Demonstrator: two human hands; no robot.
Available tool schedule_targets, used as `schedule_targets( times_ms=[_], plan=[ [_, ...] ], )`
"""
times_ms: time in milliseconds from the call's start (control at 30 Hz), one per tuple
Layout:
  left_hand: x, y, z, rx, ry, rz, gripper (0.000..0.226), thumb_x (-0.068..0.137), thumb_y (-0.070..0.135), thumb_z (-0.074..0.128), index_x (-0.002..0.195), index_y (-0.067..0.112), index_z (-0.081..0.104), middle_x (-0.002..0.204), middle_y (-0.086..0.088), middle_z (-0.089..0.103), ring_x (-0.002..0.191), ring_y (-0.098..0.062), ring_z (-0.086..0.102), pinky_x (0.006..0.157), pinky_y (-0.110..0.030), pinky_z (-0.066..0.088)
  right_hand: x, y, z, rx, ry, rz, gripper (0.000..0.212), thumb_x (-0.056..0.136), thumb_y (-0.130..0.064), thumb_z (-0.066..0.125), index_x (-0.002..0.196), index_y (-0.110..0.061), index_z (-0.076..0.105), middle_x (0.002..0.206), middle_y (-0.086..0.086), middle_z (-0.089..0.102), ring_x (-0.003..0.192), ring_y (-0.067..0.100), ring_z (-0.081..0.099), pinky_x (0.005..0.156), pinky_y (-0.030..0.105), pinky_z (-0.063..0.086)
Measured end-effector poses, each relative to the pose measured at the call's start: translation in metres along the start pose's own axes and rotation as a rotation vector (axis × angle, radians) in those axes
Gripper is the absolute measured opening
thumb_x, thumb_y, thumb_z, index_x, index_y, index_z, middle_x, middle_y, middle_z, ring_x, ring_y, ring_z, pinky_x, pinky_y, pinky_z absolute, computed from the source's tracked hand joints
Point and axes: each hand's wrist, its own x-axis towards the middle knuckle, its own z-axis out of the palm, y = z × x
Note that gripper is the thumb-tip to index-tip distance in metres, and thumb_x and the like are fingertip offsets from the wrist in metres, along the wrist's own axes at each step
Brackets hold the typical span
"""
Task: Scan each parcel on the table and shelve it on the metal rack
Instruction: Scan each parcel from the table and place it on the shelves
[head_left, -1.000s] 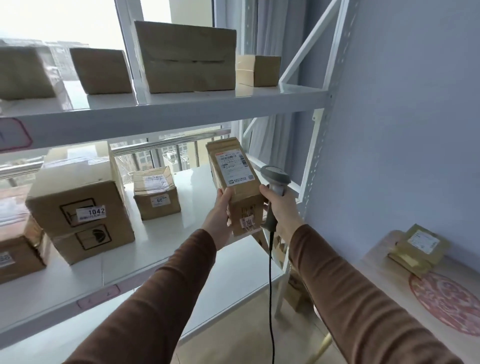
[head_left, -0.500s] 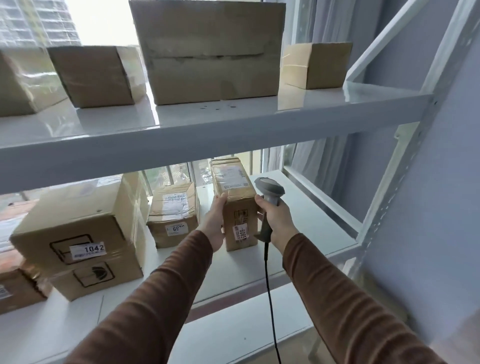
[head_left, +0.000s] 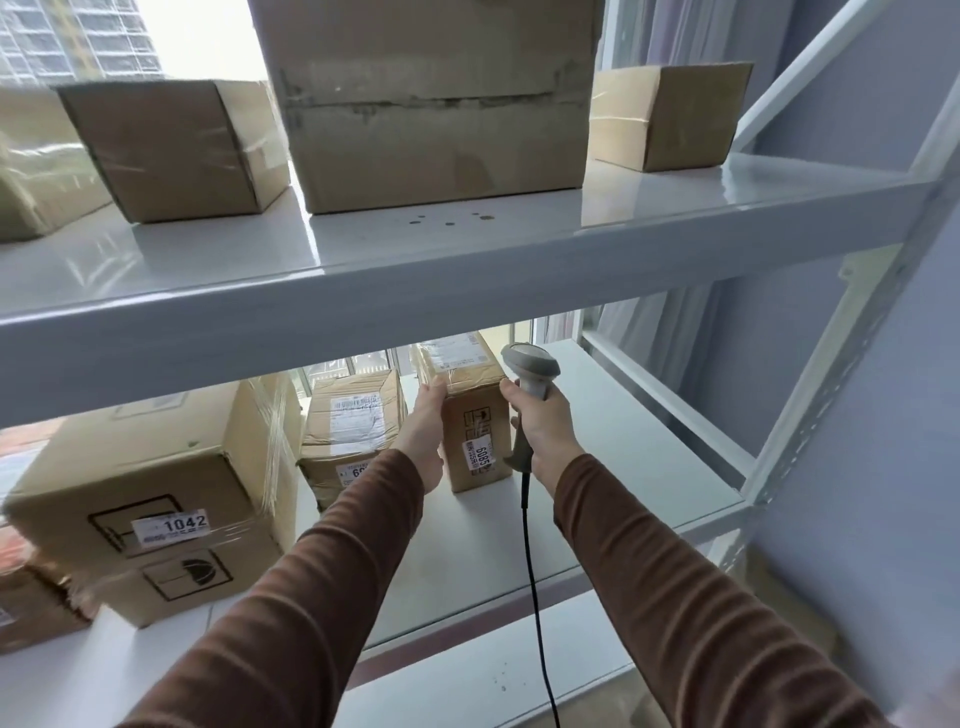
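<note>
A tall brown cardboard parcel (head_left: 475, 415) stands upright on the white metal rack's middle shelf (head_left: 623, 467), between two hands: the left hand (head_left: 426, 431) grips its left side, the right hand (head_left: 543, 428) clenches a grey corded barcode scanner (head_left: 530, 371) beside it.

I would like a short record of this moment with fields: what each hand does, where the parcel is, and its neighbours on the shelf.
left hand: pressed on the left side of the parcel
right hand: grips the scanner, its cable hanging down
parcel: upright on the middle shelf, sticker reads 6085
neighbours: smaller box to its left, then large box marked 1042
</note>
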Motion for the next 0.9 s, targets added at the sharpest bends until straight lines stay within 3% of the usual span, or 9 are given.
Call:
schedule_targets(
  times_ms=[33, 100, 200, 267, 333, 433, 500, 667, 900],
  plan=[
    [-0.001, 0.000, -0.001, 0.044, -0.001, 0.038, 0.064, 0.105, 0.063, 0.038, 0.161, 0.034, 0.029, 0.140, 0.006, 0.052, 0.122, -0.014, 0.053, 0.111, -0.040, 0.033, -0.002, -0.001, -0.002, -0.013, 0.016, -0.014, 0.019, 0.093, -0.026, 0.076, 0.110, -0.021, 0.067, 0.098, -0.004, 0.071, 0.092, 0.017, 0.064, 0.082, 0.030, 0.051],
    [-0.003, 0.001, -0.002, 0.148, -0.006, 0.139, 0.077, 0.103, 0.066, 0.038, 0.166, 0.032, 0.010, 0.167, 0.002, 0.030, 0.154, -0.023, 0.030, 0.123, -0.046, 0.022, -0.010, -0.005, -0.009, -0.021, 0.045, -0.030, 0.024, 0.093, -0.029, 0.077, 0.114, -0.022, 0.067, 0.100, -0.006, 0.070, 0.093, 0.016, 0.062, 0.090, 0.034, 0.051],
    [-0.012, -0.003, -0.002, 0.401, 0.078, 0.404, 0.079, 0.102, 0.061, 0.046, 0.167, 0.031, 0.012, 0.173, -0.001, 0.018, 0.160, -0.028, 0.015, 0.128, -0.054, 0.016, -0.033, -0.013, -0.024, 0.024, 0.072, -0.049, 0.017, 0.091, -0.029, 0.078, 0.104, -0.028, 0.067, 0.102, -0.004, 0.071, 0.092, 0.019, 0.064, 0.083, 0.032, 0.053],
    [-0.025, -0.010, 0.004, 0.553, 0.132, 0.600, 0.071, 0.104, 0.052, 0.049, 0.166, 0.032, 0.018, 0.175, 0.001, 0.013, 0.161, -0.022, 0.006, 0.129, -0.048, 0.005, -0.052, -0.016, -0.038, 0.069, 0.097, -0.066, 0.021, 0.092, -0.028, 0.078, 0.110, -0.025, 0.068, 0.107, 0.002, 0.075, 0.095, 0.021, 0.071, 0.081, 0.029, 0.056],
    [-0.040, -0.022, 0.017, 0.557, 0.070, 0.693, 0.066, 0.105, 0.046, 0.050, 0.164, 0.032, 0.023, 0.174, 0.004, 0.013, 0.161, -0.017, 0.005, 0.126, -0.042, 0.001, -0.072, -0.019, -0.057, 0.074, 0.131, -0.082, 0.027, 0.092, -0.031, 0.078, 0.115, -0.019, 0.069, 0.104, 0.006, 0.078, 0.088, 0.021, 0.077, 0.081, 0.032, 0.061],
    [-0.064, -0.044, 0.045, 0.461, -0.102, 0.656, 0.061, 0.106, 0.037, 0.054, 0.162, 0.030, 0.029, 0.171, 0.003, 0.027, 0.158, -0.018, 0.022, 0.129, -0.049, 0.020, -0.105, -0.018, -0.092, 0.033, 0.193, -0.058, 0.033, 0.091, -0.045, 0.076, 0.113, -0.022, 0.068, 0.093, 0.003, 0.081, 0.072, 0.018, 0.077, 0.074, 0.040, 0.063],
    [-0.081, -0.062, 0.068, 0.422, -0.211, 0.600, 0.060, 0.107, 0.036, 0.054, 0.161, 0.030, 0.031, 0.169, 0.005, 0.032, 0.154, -0.017, 0.030, 0.126, -0.043, 0.026, -0.127, -0.016, -0.120, 0.016, 0.253, -0.023, 0.033, 0.088, -0.055, 0.074, 0.108, -0.029, 0.066, 0.088, 0.002, 0.081, 0.067, 0.017, 0.076, 0.069, 0.041, 0.064],
    [-0.121, -0.109, 0.135, 0.414, -0.437, 0.453, 0.055, 0.107, 0.035, 0.054, 0.160, 0.026, 0.039, 0.165, 0.005, 0.039, 0.149, -0.021, 0.040, 0.125, -0.042, 0.030, -0.176, -0.018, -0.207, -0.004, 0.487, -0.035, 0.039, 0.088, -0.051, 0.076, 0.103, -0.017, 0.069, 0.076, 0.007, 0.069, 0.045, 0.015, 0.053, 0.051, 0.028, 0.049],
    [-0.183, -0.178, 0.254, 0.339, -0.697, 0.258, 0.051, 0.107, 0.027, 0.056, 0.156, 0.019, 0.045, 0.155, 0.000, 0.052, 0.137, -0.014, 0.051, 0.111, -0.026, 0.038, -0.248, -0.031, -0.350, 0.023, 0.733, -0.004, 0.043, 0.090, -0.051, 0.074, 0.109, -0.016, 0.061, 0.078, 0.004, 0.058, 0.052, 0.014, 0.049, 0.051, 0.026, 0.042]
  ],
)
